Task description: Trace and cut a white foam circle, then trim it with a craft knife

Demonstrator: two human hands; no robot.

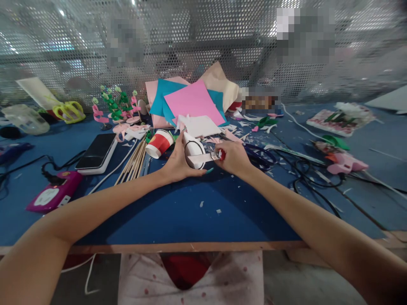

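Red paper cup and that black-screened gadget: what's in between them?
Wooden sticks and a white cord lie between the red paper cup and the gadget, in the head view.

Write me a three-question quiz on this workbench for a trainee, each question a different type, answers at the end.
1. What colour is the sheet lying on top of the teal sheets?
A) yellow
B) pink
C) black

2. True or false: the red-and-white paper cup is between the bundle of thin wooden sticks and the white cup.

3. Fill in the blank: the white cup is held in the person's ____ hand.

Key: 1. B; 2. true; 3. left
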